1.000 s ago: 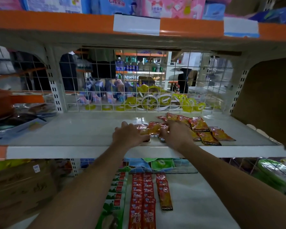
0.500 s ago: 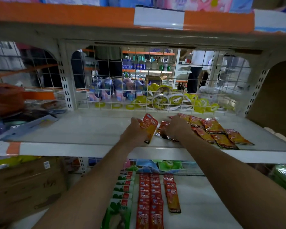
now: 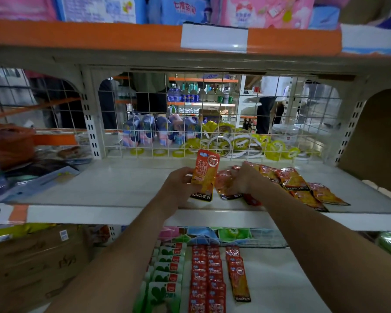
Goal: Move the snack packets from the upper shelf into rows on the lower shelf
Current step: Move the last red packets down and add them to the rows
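Head view is showing the left grip [image 3: 178, 184] pinching one snack packet [image 3: 204, 177] upright over the upper shelf [image 3: 122, 184] while the right grip [image 3: 244, 181] is curling onto loose packets [image 3: 226, 188] beneath it; stacking them flat before lowering is advisable.

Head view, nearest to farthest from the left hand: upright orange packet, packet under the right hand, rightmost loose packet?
1. Upright orange packet: gripped in the left hand.
2. Packet under the right hand: just to the right; right hand on it.
3. Rightmost loose packet: far right.
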{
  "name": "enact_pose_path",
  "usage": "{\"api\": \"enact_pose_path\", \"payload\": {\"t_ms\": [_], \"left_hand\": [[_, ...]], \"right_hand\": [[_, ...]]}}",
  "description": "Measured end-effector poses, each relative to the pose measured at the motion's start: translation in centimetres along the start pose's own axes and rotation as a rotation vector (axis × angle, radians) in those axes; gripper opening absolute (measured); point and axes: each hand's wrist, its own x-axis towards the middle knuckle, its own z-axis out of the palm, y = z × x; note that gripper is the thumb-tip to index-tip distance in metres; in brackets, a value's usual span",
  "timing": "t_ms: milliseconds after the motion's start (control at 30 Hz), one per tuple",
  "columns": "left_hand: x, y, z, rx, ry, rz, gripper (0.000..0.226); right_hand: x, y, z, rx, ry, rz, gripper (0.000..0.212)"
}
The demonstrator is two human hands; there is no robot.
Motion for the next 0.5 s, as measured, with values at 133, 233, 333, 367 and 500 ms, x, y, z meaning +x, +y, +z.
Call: {"api": "enact_pose_path", "payload": {"t_ms": [133,233,333,367,500], "left_hand": [[0.2,-0.2,-0.1,-0.084,-0.027,-0.001,0.033],[0.4,-0.3,-0.1,-0.126,-0.037,-0.002,0.032],[0.2,0.0,0.0,-0.136,-0.049,-0.002,0.029],[0.0,0.1,0.0,-0.139,-0.047,-0.001,0.030],[-0.5,0.8,0.1,-0.173,-0.036,0.012,0.037]], "right_hand": [[0.1,0.7,0.1,0.143,0.133,0.024,0.032],[-0.2,1.9,0.0,0.401,0.197,0.026,0.021],[-1.3,3.1,0.2,0.681,0.188,-0.046,0.025],[-1.6,3.6,0.3,0.764,0.182,-0.064,0.027],[-3.7,4.9,-0.3,0.940,0.142,-0.113,0.039]]}}
